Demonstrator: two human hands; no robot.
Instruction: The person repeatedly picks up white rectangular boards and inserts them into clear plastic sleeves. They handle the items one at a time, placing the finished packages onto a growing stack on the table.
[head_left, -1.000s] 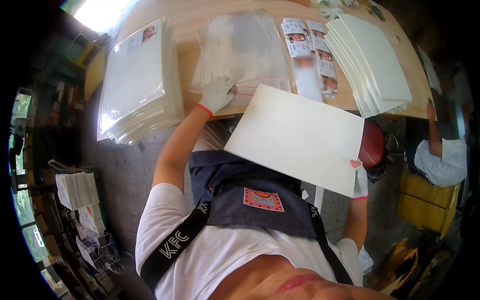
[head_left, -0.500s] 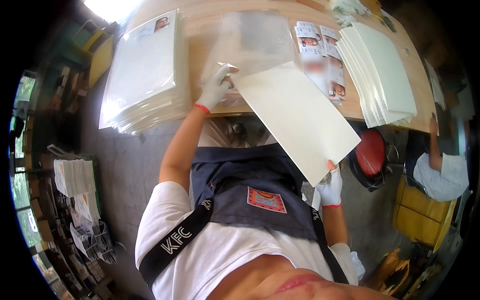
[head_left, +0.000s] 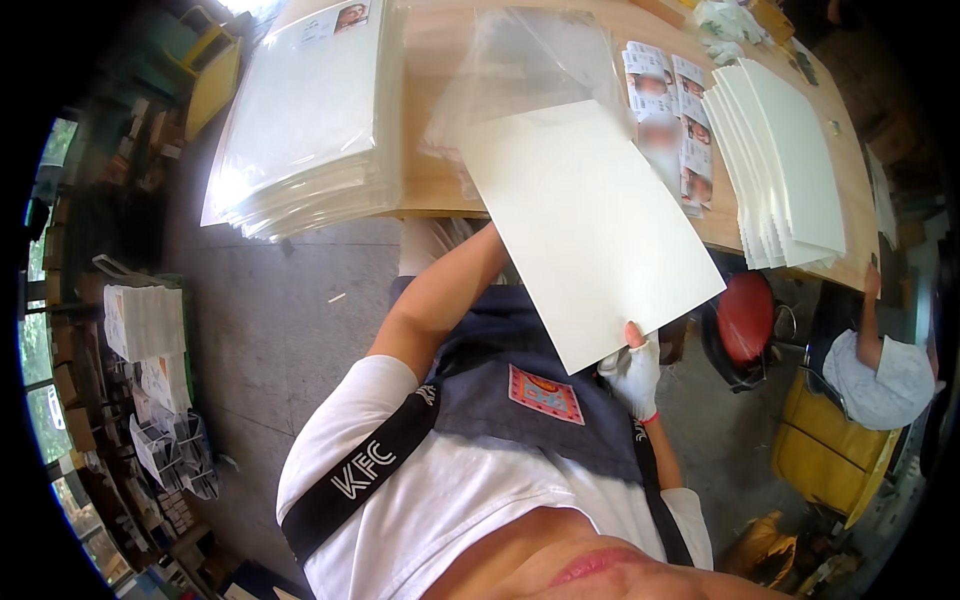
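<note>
The right hand [head_left: 632,380] pinches the white board [head_left: 595,230] over the front edge of the counter [head_left: 430,85], the left hand is hidden, its grip unknowable, and a slack pinch could let a corner crumple the clear plastic sleeves [head_left: 540,60].

A red-seated stool [head_left: 746,318] stands on the grey floor [head_left: 300,320] — near it, a co-worker [head_left: 885,382] in white.

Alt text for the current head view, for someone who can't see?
A gloved right hand holds the near edge of a white board that hides the left hand. On the wooden table, left to right: a plastic-wrapped stack, clear bags, printed cards, fanned white boards.
</note>
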